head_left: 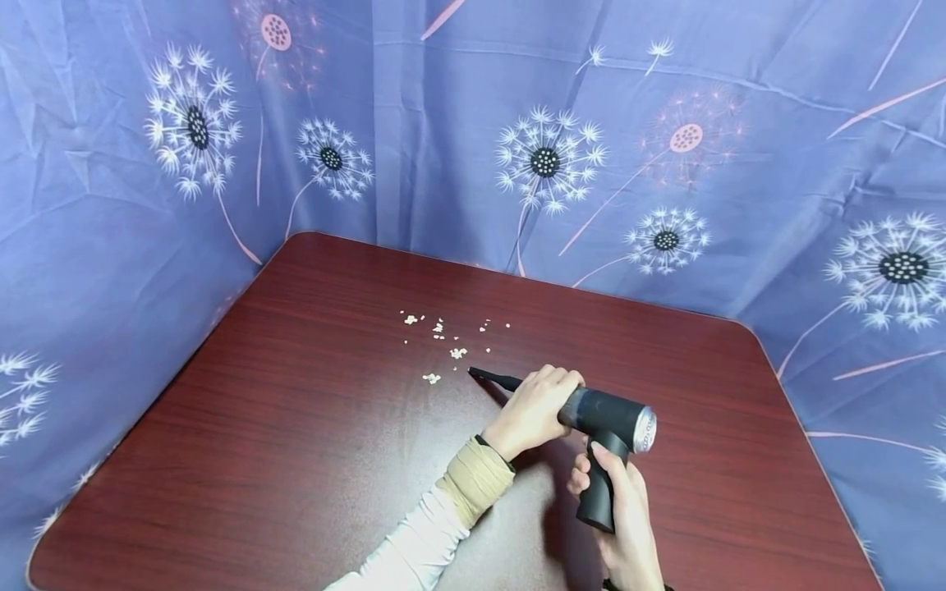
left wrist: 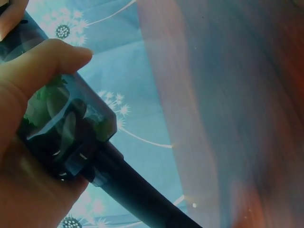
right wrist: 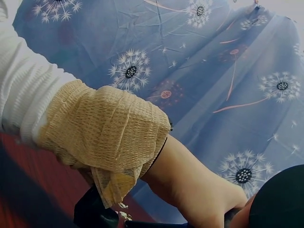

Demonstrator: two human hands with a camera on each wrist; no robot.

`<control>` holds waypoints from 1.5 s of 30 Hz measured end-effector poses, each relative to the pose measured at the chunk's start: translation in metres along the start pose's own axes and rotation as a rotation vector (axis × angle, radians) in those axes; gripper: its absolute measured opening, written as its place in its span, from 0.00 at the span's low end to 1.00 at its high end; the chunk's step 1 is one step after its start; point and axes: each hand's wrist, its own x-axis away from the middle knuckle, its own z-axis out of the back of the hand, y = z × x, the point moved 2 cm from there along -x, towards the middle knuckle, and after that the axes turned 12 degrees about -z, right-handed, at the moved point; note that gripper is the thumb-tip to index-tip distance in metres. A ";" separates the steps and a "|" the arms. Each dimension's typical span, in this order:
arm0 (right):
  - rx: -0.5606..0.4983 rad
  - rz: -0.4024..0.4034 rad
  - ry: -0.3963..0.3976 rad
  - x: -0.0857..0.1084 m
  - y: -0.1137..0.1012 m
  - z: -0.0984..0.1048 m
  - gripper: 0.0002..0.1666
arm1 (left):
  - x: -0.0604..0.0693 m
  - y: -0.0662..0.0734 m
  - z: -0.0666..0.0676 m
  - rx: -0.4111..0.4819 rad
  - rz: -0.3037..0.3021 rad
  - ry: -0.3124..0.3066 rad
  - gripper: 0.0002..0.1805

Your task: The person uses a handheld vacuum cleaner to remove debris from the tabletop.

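A black handheld vacuum cleaner [head_left: 610, 413] is held above the table, tilted with its long thin nozzle [head_left: 497, 378] toward the left. My left hand [head_left: 534, 412] grips its front part from above. In the left wrist view, my thumb lies across the see-through dust cup [left wrist: 97, 116], which has something green inside. Around the handle curl the fingers of my right hand [head_left: 626, 505]. Small pale crumbs [head_left: 458, 354] lie scattered just beyond the nozzle tip. The right wrist view shows my left hand [right wrist: 190, 183] and few crumbs; my right fingers are mostly out of sight there.
The dark red wooden table [head_left: 310, 427] has rounded corners. Blue cloth [head_left: 458, 148] with dandelion prints hangs along its back and sides. My left wrist wears a tan wrap [head_left: 476, 482] over a white sleeve.
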 end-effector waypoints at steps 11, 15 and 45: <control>0.083 -0.011 0.024 -0.007 0.004 -0.005 0.07 | 0.001 -0.005 0.005 -0.036 0.048 0.020 0.26; 0.108 -0.008 0.032 -0.009 0.006 -0.005 0.06 | 0.003 -0.007 0.004 -0.002 0.062 0.021 0.28; 0.027 -0.085 -0.133 -0.013 0.008 -0.014 0.08 | 0.011 -0.013 0.028 -0.004 0.140 -0.190 0.32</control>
